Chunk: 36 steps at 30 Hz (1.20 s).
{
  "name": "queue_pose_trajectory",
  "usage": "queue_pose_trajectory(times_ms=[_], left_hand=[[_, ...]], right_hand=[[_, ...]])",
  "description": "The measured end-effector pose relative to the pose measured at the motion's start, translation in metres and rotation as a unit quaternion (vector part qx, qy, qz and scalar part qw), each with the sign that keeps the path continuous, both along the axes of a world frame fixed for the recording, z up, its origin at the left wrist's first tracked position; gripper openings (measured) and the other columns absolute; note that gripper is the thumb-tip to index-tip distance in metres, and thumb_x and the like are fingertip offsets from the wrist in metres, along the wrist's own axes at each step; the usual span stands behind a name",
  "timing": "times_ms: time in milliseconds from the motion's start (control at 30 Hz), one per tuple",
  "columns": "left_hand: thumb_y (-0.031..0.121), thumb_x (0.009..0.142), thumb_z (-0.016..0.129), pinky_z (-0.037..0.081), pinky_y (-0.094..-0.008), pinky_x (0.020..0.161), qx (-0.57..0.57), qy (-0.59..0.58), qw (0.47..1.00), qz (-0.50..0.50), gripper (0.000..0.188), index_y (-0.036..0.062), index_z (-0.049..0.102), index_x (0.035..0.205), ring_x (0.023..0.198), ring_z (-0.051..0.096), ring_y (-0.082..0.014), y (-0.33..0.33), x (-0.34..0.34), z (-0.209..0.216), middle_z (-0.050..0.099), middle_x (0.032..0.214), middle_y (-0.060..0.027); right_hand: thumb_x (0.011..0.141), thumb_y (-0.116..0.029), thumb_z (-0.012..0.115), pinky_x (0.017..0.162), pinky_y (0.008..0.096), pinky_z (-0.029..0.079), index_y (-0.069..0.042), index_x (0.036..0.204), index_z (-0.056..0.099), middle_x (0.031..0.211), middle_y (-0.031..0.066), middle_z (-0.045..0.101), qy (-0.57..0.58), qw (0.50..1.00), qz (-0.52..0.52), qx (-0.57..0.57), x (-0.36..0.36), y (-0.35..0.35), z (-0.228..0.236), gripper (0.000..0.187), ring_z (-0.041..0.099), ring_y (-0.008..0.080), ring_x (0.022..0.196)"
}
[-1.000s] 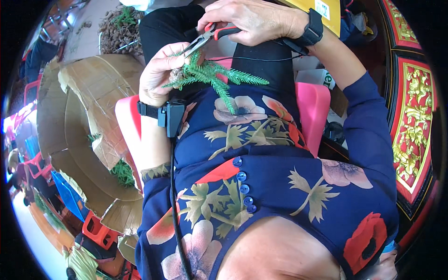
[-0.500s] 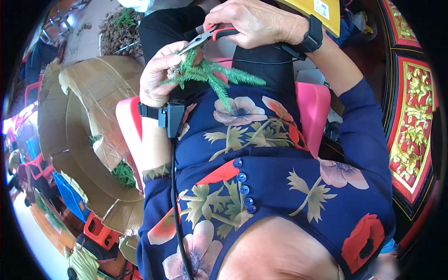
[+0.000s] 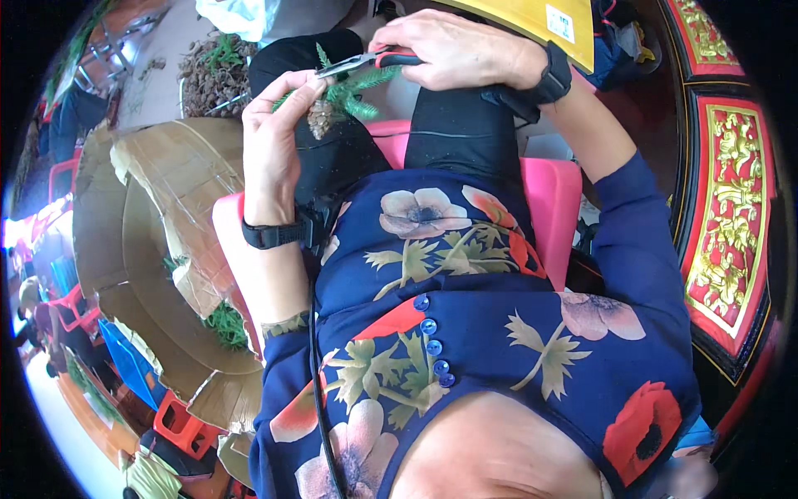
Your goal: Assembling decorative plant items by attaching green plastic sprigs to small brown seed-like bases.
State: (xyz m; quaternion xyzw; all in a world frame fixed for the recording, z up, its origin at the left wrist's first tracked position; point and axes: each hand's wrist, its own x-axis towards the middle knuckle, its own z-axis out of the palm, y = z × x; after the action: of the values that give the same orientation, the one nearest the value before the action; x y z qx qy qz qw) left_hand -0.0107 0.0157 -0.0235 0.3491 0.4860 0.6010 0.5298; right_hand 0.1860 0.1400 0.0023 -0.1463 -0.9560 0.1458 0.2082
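Note:
Over my lap, my left hand [image 3: 281, 104] pinches a green artificial pine sprig [image 3: 353, 96] near its base, thumb against fingers. A brown pine cone [image 3: 319, 120] hangs just below those fingertips, beside the green needles. My right hand [image 3: 453, 50] is wrapped round the red and black handles of a pair of pliers [image 3: 353, 64]. The pliers' metal jaws point left and reach the sprig at my left fingertips. What exactly lies between the jaws is too small to make out.
A torn cardboard box [image 3: 137, 224] with green sprigs [image 3: 224, 324] inside stands at my left. Beyond it is a heap of pine cones [image 3: 218, 79]. A yellow board [image 3: 532, 25] lies at the far right, and a carved red and gold panel [image 3: 731, 224] stands at the right edge.
Both hands have shifted slightly; the left has turned, moving the sprig farther from my body. The pine cone now shows clearly below the fingers. The pliers stay in my right hand.

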Motion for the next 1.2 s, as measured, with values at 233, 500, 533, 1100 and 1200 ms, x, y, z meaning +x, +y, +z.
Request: queue_pose_trajectory(times_ms=[233, 500, 533, 1100, 1200], left_hand=[[0.009, 0.082, 0.062, 0.044, -0.0205, 0.069, -0.033, -0.222, 0.964, -0.142, 0.012, 0.0, 0.062, 0.09, 0.076, 0.057, -0.01, -0.003, -0.009, -0.012, 0.064, 0.085, -0.0041], [0.01, 0.082, 0.063, 0.044, -0.0213, 0.069, -0.061, -0.22, 0.967, -0.11, 0.012, 0.0003, 0.06, 0.087, 0.076, 0.056, -0.01, -0.001, -0.003, -0.005, 0.063, 0.084, -0.0044], [0.01, 0.082, 0.063, 0.044, -0.021, 0.068, -0.044, -0.174, 0.979, -0.097, 0.012, 0.0, 0.061, 0.087, 0.074, 0.056, -0.0097, 0.003, -0.005, -0.008, 0.063, 0.084, -0.0044], [0.012, 0.083, 0.061, 0.043, -0.0221, 0.06, -0.049, -0.238, 0.966, -0.089, 0.018, 0.0032, 0.061, 0.099, 0.071, 0.056, -0.0092, 0.001, -0.001, -0.013, 0.063, 0.085, -0.0027], [0.013, 0.084, 0.059, 0.044, -0.0226, 0.062, -0.096, -0.266, 0.957, -0.069, 0.021, 0.0037, 0.059, 0.103, 0.072, 0.057, -0.0108, -0.004, 0.001, -0.011, 0.062, 0.088, -0.0043]], right_hand=[[0.069, -0.006, 0.056, 0.074, 0.038, 0.045, 0.001, 0.096, 0.055, 0.089, 0.0173, 0.057, -0.052, 0.975, 0.156, -0.148, -0.004, 0.015, 0.022, 0.028, 0.055, 0.033, 0.085], [0.071, -0.007, 0.054, 0.067, 0.0398, 0.047, 0.002, 0.085, 0.059, 0.078, 0.0179, 0.06, -0.062, 0.975, 0.147, -0.157, -0.008, 0.011, 0.027, 0.018, 0.058, 0.035, 0.075], [0.071, -0.007, 0.054, 0.067, 0.0398, 0.047, 0.002, 0.085, 0.059, 0.078, 0.0179, 0.06, -0.063, 0.975, 0.146, -0.156, -0.008, 0.007, 0.032, 0.018, 0.058, 0.035, 0.075], [0.074, -0.011, 0.055, 0.065, 0.0392, 0.044, 0.001, 0.084, 0.053, 0.078, 0.0179, 0.056, -0.067, 0.987, 0.088, -0.118, -0.004, 0.013, 0.015, 0.016, 0.055, 0.0356, 0.075], [0.073, -0.01, 0.056, 0.065, 0.0388, 0.044, 0.0, 0.085, 0.051, 0.079, 0.0175, 0.054, -0.014, 0.984, 0.142, -0.105, -0.008, 0.013, 0.014, 0.017, 0.054, 0.0349, 0.075]])
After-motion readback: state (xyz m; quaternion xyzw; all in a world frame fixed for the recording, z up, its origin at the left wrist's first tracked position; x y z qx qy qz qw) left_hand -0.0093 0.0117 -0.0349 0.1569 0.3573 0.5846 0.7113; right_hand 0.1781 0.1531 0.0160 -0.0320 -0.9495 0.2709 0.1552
